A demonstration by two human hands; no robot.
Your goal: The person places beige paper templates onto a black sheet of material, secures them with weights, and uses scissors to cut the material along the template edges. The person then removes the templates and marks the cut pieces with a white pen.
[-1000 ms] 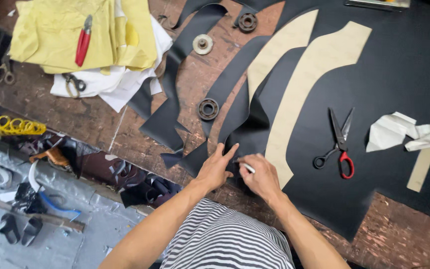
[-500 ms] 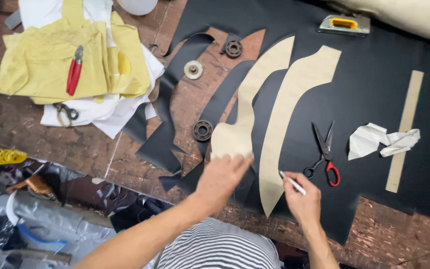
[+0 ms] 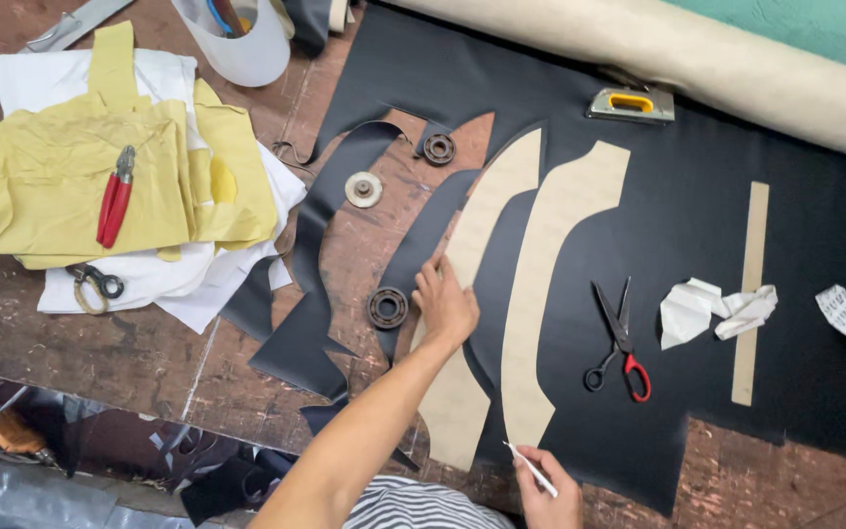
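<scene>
Two tan curved patterns lie on the black sheet (image 3: pixel 736 127): my left hand (image 3: pixel 446 306) presses flat on the left pattern (image 3: pixel 477 235), my right hand (image 3: pixel 550 495) grips a white marker (image 3: pixel 531 468) below the right pattern (image 3: pixel 550 294).

Bare forearms and hands (image 3: pixel 446 306), a black-and-white striped top (image 3: pixel 413 504) (only its upper edge shows).

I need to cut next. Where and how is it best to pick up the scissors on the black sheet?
Probably by the handle loops of the scissors, one black, one red, coming from the near edge of the black sheet. They lie flat, blades spread and pointing away, so the loops face the person.
</scene>
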